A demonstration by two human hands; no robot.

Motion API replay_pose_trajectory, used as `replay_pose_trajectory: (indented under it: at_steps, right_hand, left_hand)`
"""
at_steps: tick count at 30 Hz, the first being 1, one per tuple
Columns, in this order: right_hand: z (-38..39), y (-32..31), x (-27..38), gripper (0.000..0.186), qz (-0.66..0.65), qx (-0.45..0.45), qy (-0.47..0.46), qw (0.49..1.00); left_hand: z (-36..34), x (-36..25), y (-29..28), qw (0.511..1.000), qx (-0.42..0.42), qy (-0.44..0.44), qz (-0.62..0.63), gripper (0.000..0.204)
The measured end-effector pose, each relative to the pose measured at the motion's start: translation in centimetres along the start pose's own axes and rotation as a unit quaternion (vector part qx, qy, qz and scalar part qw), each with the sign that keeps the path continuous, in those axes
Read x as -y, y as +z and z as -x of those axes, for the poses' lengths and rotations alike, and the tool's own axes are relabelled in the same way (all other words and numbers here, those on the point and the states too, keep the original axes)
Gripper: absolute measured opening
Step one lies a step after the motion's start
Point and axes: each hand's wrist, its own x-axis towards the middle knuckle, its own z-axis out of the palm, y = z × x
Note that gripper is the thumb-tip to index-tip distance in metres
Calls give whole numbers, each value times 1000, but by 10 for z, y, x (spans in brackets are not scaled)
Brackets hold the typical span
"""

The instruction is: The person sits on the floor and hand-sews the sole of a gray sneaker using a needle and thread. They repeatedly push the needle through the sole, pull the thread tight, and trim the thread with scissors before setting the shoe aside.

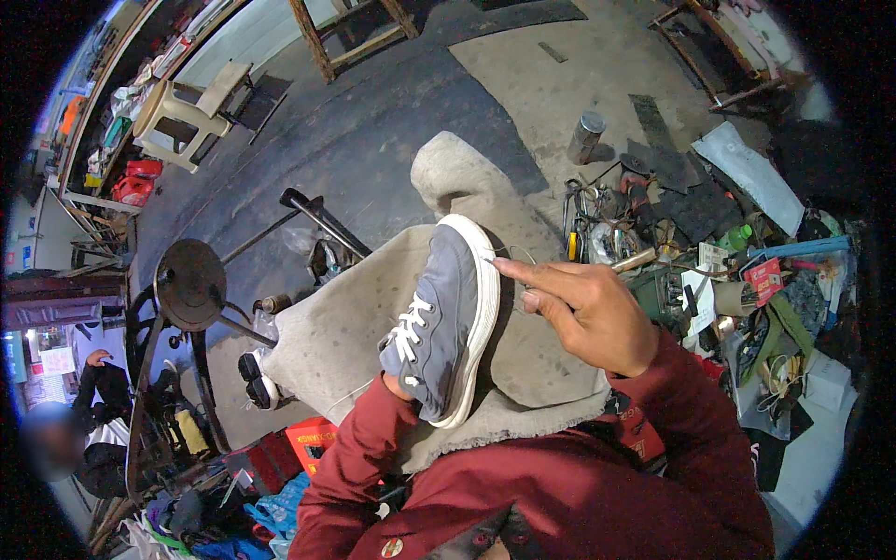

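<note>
A grey canvas sneaker [437, 308] with white laces and a white rubber sole lies over my lap, toe pointing away. Its sole edge faces right. My left hand [398, 386] reaches into the shoe's opening from the heel end; only the part by the wrist shows and its fingers are hidden inside. Beside the sole, my right hand [588, 313] is closed, with index finger and thumb brought near each other and the index fingertip at the sole's edge. What they pinch is too small to make out. A thin pale thread [519, 250] loops near those fingertips. Beneath the shoe spreads a stained beige cloth [345, 322].
A dark metal stand with a round plate [190, 285] stands at left. Hand tools [597, 219], papers and scraps crowd the right side, near a metal canister [586, 137]. Red boxes [308, 443] lie near my left arm. A plastic stool [177, 121] and another person [103, 411] are farther left.
</note>
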Motion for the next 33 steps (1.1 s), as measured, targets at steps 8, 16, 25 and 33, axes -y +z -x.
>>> replay_pose_trajectory:
  at_steps: [8,16,25,33]
  right_hand:
    - [-4,-8,9,43,32,29,8,999]
    - [-39,-35,2,29,-60,153,104,981]
    - [-61,-42,-8,26,-92,233,175,952]
    - [-83,-39,-1,28,-148,265,218,927]
  left_hand:
    - [3,3,-1,1000,4,11,9,44]
    - [3,8,0,999,4,26,19,45]
    - [17,4,1,996,14,53,65,45]
    - [18,13,4,993,-16,44,112,46]
